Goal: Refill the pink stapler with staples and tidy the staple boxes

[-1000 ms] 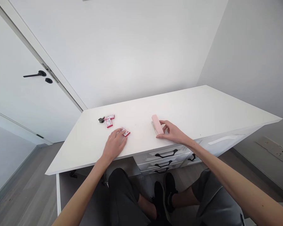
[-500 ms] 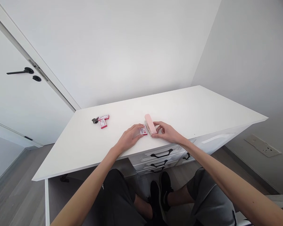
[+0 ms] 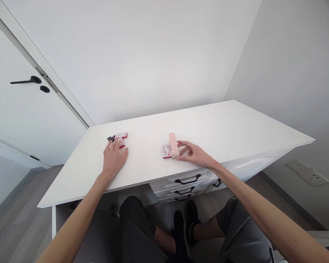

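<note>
Head cam: right hand (image 3: pixel 194 155) has the pink stapler (image 3: pixel 174 145) lightly gripped, thumb at its near end, fingertips along its right side. It's on the white worktop (image 3: pixel 214 131), approx. mid-width, long axis near to far, closer to the near edge than the far one. A small red-&-white box (image 3: pixel 166 151) lies just left of it, side by side, prob. touching. Over at the far left, the left hand (image 3: pixel 113 160) has fingers partly spread on a 2nd box (image 3: pixel 122 143); can't tell if gripping or just resting. A 3rd box (image 3: pixel 123 135) lies just beyond, w/ a small black item (image 3: pixel 110 138) at its left end. Room to move: good gap btwn the hands, plus a wide stretch out to the right corner. Both forearms cross the near edge; drawers (image 3: pixel 186 184) sit below it.
</note>
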`<state>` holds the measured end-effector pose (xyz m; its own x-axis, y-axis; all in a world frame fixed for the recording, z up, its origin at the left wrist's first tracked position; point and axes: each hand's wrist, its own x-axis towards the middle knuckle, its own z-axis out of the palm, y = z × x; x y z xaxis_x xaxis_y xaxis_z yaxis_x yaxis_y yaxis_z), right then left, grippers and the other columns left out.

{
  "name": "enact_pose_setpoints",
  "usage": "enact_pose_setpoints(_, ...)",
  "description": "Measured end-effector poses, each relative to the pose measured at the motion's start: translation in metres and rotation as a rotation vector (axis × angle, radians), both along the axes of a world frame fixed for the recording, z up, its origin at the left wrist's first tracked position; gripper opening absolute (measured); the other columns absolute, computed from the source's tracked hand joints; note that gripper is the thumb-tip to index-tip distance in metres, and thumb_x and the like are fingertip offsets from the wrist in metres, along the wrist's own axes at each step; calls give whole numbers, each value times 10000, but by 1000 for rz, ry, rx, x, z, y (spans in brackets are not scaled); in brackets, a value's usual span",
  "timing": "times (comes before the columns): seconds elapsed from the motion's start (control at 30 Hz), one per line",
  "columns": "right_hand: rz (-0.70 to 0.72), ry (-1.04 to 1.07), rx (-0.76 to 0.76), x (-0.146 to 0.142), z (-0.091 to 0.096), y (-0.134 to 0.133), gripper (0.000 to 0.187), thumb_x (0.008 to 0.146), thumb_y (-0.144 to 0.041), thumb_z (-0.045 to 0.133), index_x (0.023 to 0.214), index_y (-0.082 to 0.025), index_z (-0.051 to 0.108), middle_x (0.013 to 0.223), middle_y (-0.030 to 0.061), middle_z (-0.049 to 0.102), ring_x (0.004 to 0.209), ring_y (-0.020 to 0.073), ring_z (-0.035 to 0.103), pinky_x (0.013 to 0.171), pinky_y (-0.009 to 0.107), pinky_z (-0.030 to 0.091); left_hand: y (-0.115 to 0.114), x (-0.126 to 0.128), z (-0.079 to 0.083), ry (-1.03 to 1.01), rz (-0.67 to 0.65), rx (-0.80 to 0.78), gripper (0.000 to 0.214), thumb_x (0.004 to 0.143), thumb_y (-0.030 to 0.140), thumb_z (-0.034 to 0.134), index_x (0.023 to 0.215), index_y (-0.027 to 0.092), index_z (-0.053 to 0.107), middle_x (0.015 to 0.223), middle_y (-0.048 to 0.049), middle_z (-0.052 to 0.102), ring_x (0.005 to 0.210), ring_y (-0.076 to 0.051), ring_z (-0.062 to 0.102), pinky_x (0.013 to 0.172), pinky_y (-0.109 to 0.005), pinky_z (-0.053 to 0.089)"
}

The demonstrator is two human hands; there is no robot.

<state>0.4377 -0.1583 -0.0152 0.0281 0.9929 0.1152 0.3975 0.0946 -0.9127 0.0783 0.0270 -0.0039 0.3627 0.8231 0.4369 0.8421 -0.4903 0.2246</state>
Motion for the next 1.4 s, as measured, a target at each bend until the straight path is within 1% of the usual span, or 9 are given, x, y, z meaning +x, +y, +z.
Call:
enact_pose_setpoints(0.1,-23,19,8,-1,-2,1,743,848,-543,793,1501,-273,561,1421,112,670,1001,227,728,751,367,548,-1,-13,1,57,-27,-86,572,1014,482,423,1483,189,573,1613,-140,524,1583,-414,306,1252,-660,291)
enact_pose_setpoints(0.27,-51,34,6,-2,-3,2,720,854,-574,785,1465,-257,573,1391,116,688,1006,229,734,741,366,550,-24,-5,4,59,-291,19,425,1030,458,457,1355,284,668,1466,-79,658,1483,-322,471,1242,-554,367)
enact_pose_setpoints(0.37,-54,26,0,-2,-3,2,717,843,-580,796,1442,-248,585,1370,115,698,1007,230,734,755,369,547,-28,-2,8,34,-299,25,479,1013,538,522,1411,287,613,1530,-87,597,1478,-315,471,1238,-540,367)
enact_pose_setpoints(0.6,-50,23,-4,-3,-3,3,718,839,-576,803,1431,-231,591,1337,107,709,996,219,728,797,376,545,-23,1,17,0,-332,-253,699,968,638,562,1531,227,497,1574,-128,560,1489,-340,481,1233,-518,389)
enact_pose_setpoints(0.83,-72,4,7,-4,-2,3,692,834,-598,796,1399,-238,623,1311,113,724,975,223,729,810,382,564,-51,58,26,-173,-470,-308,755,901,620,700,1543,311,451,1483,-80,629,1372,-293,595,1146,-470,487)
enact_pose_setpoints(0.93,-85,13,15,-4,-1,2,658,854,-580,778,1392,-229,635,1286,111,734,957,209,723,802,365,565,-58,87,26,-161,-562,-326,782,885,605,736,1551,320,440,1449,-73,652,1399,-298,571,1169,-480,464)
enact_pose_setpoints(1.1,-83,14,19,-6,2,1,624,858,-584,772,1355,-224,656,1265,105,740,938,201,714,822,367,567,-59,113,17,-108,-565,-324,835,849,616,777,1549,303,446,1428,-82,669,1411,-332,547,1177,-525,441)
enact_pose_setpoints(1.27,-83,43,21,-6,4,0,614,854,-583,782,1339,-226,664,1260,101,736,913,190,706,816,360,574,-47,107,7,-101,-602,-246,715,964,641,615,1558,286,436,1652,-111,453,1550,-307,381,1255,-511,366)
enact_pose_setpoints(1.4,-80,42,21,-5,5,0,580,865,-580,773,1323,-235,682,1257,94,737,884,182,691,801,358,571,-17,81,8,-73,-425,-55,528,1081,529,383,1507,234,484,1651,-153,432,1566,-310,330,1288,-563,275)
